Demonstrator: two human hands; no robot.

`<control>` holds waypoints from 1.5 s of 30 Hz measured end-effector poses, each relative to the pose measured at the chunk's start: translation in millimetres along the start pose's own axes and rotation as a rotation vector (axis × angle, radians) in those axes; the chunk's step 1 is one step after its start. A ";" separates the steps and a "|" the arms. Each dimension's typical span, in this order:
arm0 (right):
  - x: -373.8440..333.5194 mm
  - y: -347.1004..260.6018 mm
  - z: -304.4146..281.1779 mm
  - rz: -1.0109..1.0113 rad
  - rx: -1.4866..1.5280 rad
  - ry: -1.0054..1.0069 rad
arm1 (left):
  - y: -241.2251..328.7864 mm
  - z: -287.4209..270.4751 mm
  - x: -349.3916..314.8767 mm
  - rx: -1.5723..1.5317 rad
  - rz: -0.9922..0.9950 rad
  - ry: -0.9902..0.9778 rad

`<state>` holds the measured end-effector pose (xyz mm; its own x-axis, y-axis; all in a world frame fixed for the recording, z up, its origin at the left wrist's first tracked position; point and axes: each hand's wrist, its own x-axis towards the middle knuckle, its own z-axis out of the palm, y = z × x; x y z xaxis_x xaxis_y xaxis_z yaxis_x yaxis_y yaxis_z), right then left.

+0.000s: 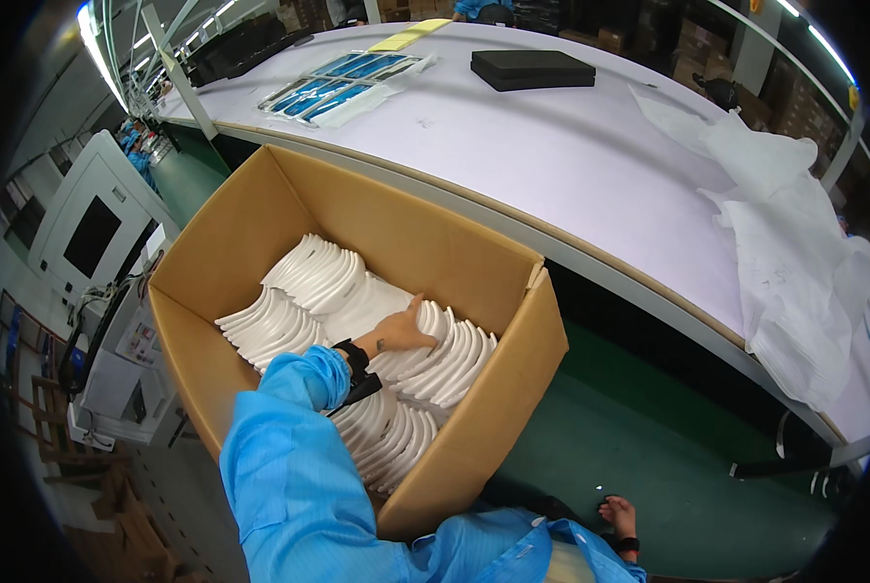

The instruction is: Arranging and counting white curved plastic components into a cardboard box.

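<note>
Inside a large open cardboard box (509, 384) are several rows of white curved plastic pieces (318, 272), packed closely on edge. My left hand (401, 333) reaches down into the box, its thumb raised and its fingers closed over the edge of a white curved piece in the right-hand row; the fingertips are partly hidden. A black band circles that wrist, below a blue sleeve. Outside the box at the lower right, my right hand (619, 515) hangs low with its fingers curled in. Nothing shows between them.
A long white-topped table (552, 155) runs along the box's far side. On it are blue pieces in clear bags (338, 83), a black flat case (532, 70) and crumpled white sheeting (795, 243). A light grey machine (100, 228) stands at left. The floor (649, 466) is green.
</note>
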<state>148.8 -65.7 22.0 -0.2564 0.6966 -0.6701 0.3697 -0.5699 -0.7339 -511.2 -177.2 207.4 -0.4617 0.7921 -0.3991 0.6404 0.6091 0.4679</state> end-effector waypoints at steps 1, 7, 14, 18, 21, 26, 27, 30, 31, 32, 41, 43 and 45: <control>0.4 1.9 -1.6 -0.006 -0.013 -0.011 | -0.9 -2.8 -0.7 0.000 0.002 0.002; 0.5 1.1 -0.7 0.039 -0.005 0.009 | -3.7 -55.7 -7.4 -0.113 0.099 0.055; 0.5 -2.6 -0.8 0.029 -0.001 -0.009 | -70.0 -87.8 6.2 0.085 0.041 0.083; 1.5 1.2 -5.9 0.003 -0.016 -0.034 | -82.0 -66.6 18.8 0.061 0.040 0.100; 5.7 3.5 -9.0 0.005 -0.022 -0.051 | -97.6 -49.0 27.7 0.227 0.017 0.265; 1.2 8.2 -12.3 0.018 -0.010 -0.043 | -97.7 -45.9 20.4 0.170 -0.023 0.414; 1.5 8.7 -11.7 0.027 -0.003 -0.045 | -96.8 -48.0 17.3 0.141 -0.042 0.461; 2.8 8.1 -11.4 0.037 0.002 -0.054 | -101.0 -44.0 20.4 0.193 -0.091 0.441; 3.2 7.7 -10.8 0.039 0.000 -0.058 | -105.4 -40.7 21.7 0.194 -0.098 0.443; 3.5 7.9 -9.0 0.040 -0.002 -0.065 | -109.4 -36.8 22.3 0.240 -0.040 0.521; 1.4 19.6 -13.1 0.034 0.013 -0.025 | -63.4 17.7 27.7 0.521 -0.289 0.975; 0.2 21.0 -14.2 0.016 0.083 -0.034 | -58.1 10.9 25.1 0.162 -0.601 0.936; 0.7 20.1 -14.1 0.028 0.071 -0.034 | -76.1 4.6 25.4 0.176 -0.577 0.917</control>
<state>168.7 -70.6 8.3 -0.2773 0.6659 -0.6926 0.3132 -0.6189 -0.7204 -568.8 -203.7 158.0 -0.9544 0.1624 0.2504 0.2260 0.9413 0.2508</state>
